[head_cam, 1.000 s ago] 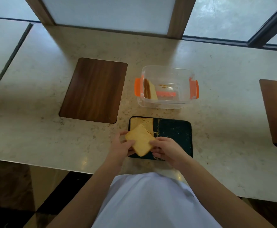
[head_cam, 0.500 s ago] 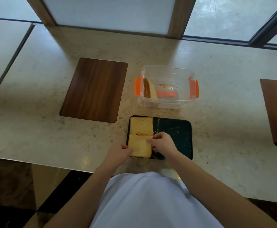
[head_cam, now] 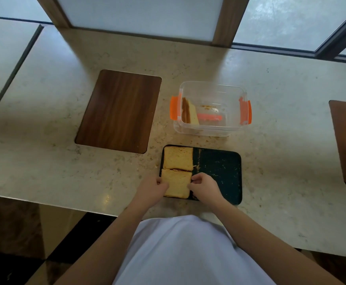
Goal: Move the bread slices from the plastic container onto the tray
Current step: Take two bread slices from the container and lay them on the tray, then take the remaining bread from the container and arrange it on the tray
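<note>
Bread (head_cam: 176,183) at lower centre looks soft, crumbly; we pinch its side edges lightly, left hand (head_cam: 153,187), right hand (head_cam: 204,187).

I saw a plain white top (head_cam: 184,249), smooth and unmarked; both forearms were bare, with no sleeves, rings or watch.

We find no readable text, label, brand, number or sign anywhere in view.
</note>
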{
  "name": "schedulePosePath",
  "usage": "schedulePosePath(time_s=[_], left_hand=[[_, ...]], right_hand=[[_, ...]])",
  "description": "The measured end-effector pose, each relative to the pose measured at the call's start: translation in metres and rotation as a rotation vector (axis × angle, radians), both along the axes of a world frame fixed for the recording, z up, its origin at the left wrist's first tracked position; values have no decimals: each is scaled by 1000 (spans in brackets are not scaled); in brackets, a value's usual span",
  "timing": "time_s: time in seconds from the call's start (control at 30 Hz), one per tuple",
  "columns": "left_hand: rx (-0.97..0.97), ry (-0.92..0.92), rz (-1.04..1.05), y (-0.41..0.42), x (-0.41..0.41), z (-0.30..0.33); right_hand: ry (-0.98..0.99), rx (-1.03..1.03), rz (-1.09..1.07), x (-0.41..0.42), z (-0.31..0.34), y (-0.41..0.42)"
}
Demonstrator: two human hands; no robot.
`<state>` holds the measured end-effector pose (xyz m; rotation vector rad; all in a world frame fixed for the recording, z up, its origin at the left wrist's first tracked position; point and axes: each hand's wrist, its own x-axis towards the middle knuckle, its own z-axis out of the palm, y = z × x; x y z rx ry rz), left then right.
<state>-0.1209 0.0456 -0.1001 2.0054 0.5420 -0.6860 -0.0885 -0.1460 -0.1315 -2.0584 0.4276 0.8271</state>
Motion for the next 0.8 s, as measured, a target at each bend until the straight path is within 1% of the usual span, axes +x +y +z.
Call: schedulePosePath(time_s=[0.13,0.2,0.27,0.33,0.43,0.47,0.53,0.6,0.67,0.8], left_hand=[[37,-5,-47,1,3,3],[130,32,-200,4,11,7],[254,46,-375,4,28,20],[294,-67,-414,-3,56,46],[264,-318,-317,-26,108,91],[288,-400,-311,-34,126,103],[372,-473,-326,-49,159,121],[389,-437,-308,-63,185,131],[321,-333,-262,-73,207,132],[56,-52,-81,-80,236,121]], right_hand=[[48,28,19,2,0,-2],[86,18,86,10,6,-3],[48,-16,168,27,16,-3],[-62,-12,200,52,36,-4],[-242,84,175,100,77,-5],[-317,85,158,116,89,-4],[-437,51,117,148,107,-3],[-459,9,99,173,114,0],[-416,-37,108,192,112,2],[-259,-37,93,213,95,1]])
